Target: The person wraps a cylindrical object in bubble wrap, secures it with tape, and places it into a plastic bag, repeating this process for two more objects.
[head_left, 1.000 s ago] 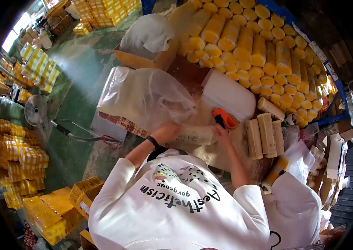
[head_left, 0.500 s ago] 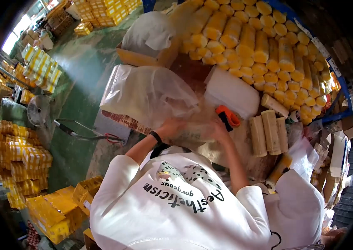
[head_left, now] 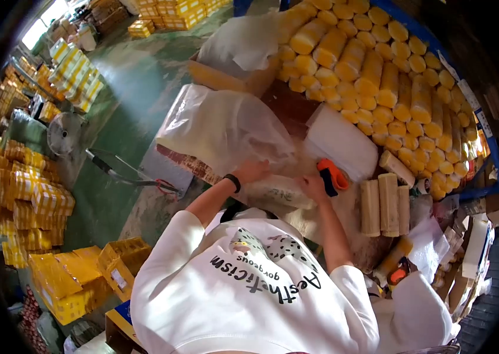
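Both hands are over the worktable, on a wrapped, pale bundle (head_left: 279, 192) with faint dark writing on it. My left hand (head_left: 252, 171), with a black band at the wrist, lies at the bundle's left end beside a sheet of clear plastic film (head_left: 220, 121). At the right end is my right hand (head_left: 313, 187), its fingers bent against the wrapping. Just right of it stands an orange and black tape dispenser (head_left: 332, 177). Whether the fingers pinch the film is too small to tell.
A white foam roll (head_left: 342, 141) lies behind the dispenser. Pale wrapped rolls (head_left: 388, 203) rest at the right. Yellow-ended rolls (head_left: 373, 76) are piled at the back right. Yellow-taped boxes (head_left: 72, 283) and a fan (head_left: 64, 134) stand left. A co-worker's white sleeve (head_left: 417, 307) shows at lower right.
The view has shifted, so the scene sits farther right. The bundle between my hands now shows clearly with its writing. An orange tool has come into view near the co-worker's sleeve.
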`<state>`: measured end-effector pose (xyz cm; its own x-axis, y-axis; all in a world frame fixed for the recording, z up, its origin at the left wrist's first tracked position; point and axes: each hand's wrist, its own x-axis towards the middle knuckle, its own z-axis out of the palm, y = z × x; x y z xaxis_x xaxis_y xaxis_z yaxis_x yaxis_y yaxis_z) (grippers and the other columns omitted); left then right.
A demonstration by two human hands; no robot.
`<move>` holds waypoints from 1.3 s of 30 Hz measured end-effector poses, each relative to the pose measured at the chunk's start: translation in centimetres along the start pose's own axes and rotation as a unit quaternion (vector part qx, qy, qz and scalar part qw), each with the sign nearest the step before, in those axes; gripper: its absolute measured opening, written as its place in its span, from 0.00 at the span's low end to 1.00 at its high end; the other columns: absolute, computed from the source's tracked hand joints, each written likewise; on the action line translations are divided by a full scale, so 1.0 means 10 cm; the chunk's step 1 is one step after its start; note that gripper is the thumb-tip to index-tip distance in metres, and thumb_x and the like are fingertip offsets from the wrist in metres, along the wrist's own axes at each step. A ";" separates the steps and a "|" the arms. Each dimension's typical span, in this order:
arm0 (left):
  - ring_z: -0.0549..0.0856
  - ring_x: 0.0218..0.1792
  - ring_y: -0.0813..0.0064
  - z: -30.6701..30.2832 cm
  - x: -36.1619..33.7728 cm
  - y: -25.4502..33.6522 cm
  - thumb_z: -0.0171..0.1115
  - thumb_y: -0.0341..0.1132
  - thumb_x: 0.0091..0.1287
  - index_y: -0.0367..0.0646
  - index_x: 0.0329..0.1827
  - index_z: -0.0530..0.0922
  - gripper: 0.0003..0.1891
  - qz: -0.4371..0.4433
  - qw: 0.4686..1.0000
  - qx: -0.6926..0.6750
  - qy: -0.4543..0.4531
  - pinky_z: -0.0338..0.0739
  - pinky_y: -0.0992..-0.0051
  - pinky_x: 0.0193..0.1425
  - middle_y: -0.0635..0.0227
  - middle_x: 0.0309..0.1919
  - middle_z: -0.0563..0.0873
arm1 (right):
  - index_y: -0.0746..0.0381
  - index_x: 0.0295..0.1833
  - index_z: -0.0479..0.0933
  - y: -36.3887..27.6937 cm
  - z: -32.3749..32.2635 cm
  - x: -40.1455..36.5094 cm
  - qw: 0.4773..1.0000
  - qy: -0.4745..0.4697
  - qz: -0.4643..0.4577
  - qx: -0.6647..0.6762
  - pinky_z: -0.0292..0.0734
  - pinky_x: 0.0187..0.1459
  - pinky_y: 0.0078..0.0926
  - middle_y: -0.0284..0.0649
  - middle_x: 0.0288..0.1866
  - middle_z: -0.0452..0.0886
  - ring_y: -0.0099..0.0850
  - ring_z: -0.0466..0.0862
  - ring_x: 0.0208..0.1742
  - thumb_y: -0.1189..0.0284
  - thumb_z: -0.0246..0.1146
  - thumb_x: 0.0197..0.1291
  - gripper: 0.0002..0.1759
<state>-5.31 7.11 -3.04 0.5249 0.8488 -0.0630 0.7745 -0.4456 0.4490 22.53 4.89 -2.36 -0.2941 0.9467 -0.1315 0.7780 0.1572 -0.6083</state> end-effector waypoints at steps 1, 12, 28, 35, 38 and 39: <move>0.84 0.40 0.56 -0.06 0.06 -0.08 0.57 0.45 0.65 0.45 0.44 0.80 0.14 -0.030 0.999 0.015 -0.024 0.75 0.57 0.42 0.54 0.36 0.85 | 0.63 0.38 0.81 0.04 0.02 0.10 1.000 0.003 0.009 -0.006 0.74 0.36 0.39 0.51 0.33 0.81 0.47 0.81 0.36 0.60 0.60 0.61 0.16; 0.81 0.44 0.57 -2.51 -1.01 1.60 0.67 0.29 0.60 0.41 0.46 0.78 0.12 0.305 0.853 -0.260 0.334 0.76 0.63 0.47 0.60 0.43 0.82 | 0.59 0.34 0.82 0.38 0.40 0.07 0.973 0.222 -0.057 0.023 0.79 0.41 0.42 0.46 0.36 0.84 0.45 0.84 0.36 0.59 0.62 0.56 0.14; 0.75 0.33 0.72 -3.42 -2.24 2.34 0.59 0.41 0.70 0.45 0.34 0.79 0.10 0.379 0.480 -0.764 0.205 0.70 0.72 0.39 0.59 0.35 0.84 | 0.60 0.35 0.81 0.29 0.29 0.05 0.980 0.164 -0.068 -0.086 0.76 0.29 0.37 0.45 0.24 0.81 0.44 0.82 0.25 0.63 0.62 0.57 0.11; 0.73 0.29 0.70 -3.49 -1.59 3.28 0.52 0.34 0.73 0.42 0.28 0.74 0.13 0.501 -0.080 -0.735 0.450 0.72 0.67 0.32 0.56 0.31 0.84 | 0.57 0.35 0.81 0.20 0.25 0.05 0.986 0.138 -0.014 -0.092 0.76 0.31 0.41 0.45 0.26 0.82 0.46 0.82 0.28 0.59 0.60 0.58 0.13; 0.72 0.29 0.74 -3.39 -2.02 3.18 0.53 0.33 0.72 0.46 0.27 0.72 0.12 0.318 0.056 -0.862 0.390 0.70 0.74 0.28 0.62 0.28 0.82 | 0.57 0.34 0.81 0.37 0.38 0.09 0.983 0.159 -0.040 -0.085 0.76 0.31 0.40 0.44 0.25 0.82 0.46 0.82 0.27 0.60 0.61 0.57 0.12; 0.72 0.29 0.75 -3.44 -2.14 3.14 0.54 0.33 0.72 0.48 0.26 0.71 0.12 0.254 0.088 -0.891 0.367 0.70 0.76 0.26 0.65 0.27 0.82 | 0.57 0.34 0.81 0.39 0.36 0.09 0.983 0.156 -0.040 -0.089 0.75 0.31 0.40 0.44 0.25 0.82 0.45 0.82 0.27 0.60 0.62 0.56 0.11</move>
<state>-4.37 -15.26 43.05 -0.3375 0.9294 0.1492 -0.9101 -0.2817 -0.3038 23.34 5.33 -7.64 -0.1957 0.9651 0.1742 0.8520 0.2553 -0.4571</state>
